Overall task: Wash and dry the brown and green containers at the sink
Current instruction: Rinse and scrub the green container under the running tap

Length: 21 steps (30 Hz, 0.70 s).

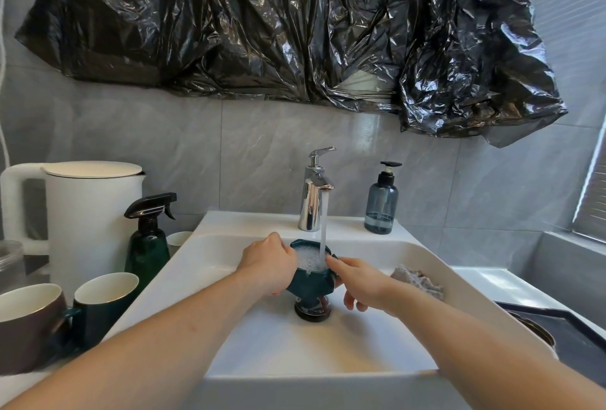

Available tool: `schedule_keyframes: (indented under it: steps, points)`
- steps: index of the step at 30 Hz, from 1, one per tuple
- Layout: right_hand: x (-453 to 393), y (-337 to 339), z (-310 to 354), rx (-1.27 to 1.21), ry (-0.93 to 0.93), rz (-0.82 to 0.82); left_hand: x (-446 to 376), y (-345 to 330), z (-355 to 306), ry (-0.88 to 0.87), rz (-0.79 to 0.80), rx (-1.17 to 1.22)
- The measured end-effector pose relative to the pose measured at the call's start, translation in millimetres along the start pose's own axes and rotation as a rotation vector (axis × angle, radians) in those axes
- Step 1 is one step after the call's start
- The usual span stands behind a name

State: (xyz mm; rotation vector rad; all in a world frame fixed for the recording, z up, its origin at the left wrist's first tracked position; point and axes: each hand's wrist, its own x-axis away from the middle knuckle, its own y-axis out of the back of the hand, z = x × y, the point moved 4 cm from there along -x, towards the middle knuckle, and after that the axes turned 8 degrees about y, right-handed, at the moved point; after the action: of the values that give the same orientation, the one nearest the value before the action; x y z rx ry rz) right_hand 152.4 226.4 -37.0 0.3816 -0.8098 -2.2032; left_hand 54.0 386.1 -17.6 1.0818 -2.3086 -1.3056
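So the left hand was wrapped around the side of the green container, holding it over the drain in the sink. Tap water ran into its foamy top. The right hand had loose fingers touching the rim just beside the stream. A brown mug sat well off to the left hand's outer side.

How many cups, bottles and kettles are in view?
Cups: 4: green cup under the tap, green cup on the counter, brown cup, white cup
Bottles: 2: spray bottle, pump bottle
Kettles: 1: white kettle
Total: 7
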Motion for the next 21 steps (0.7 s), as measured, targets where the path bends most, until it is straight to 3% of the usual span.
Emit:
schedule_keyframes:
  steps: [15,21]
  points:
    - [0.7,1.8,0.2,-0.022,0.003,-0.045,6.9,8.5,-6.9,-0.061,-0.065,0.052]
    - [1.1,5.7,2.3,-0.044,0.026,-0.099,5.8,5.1,-5.4,-0.031,0.008,0.088]
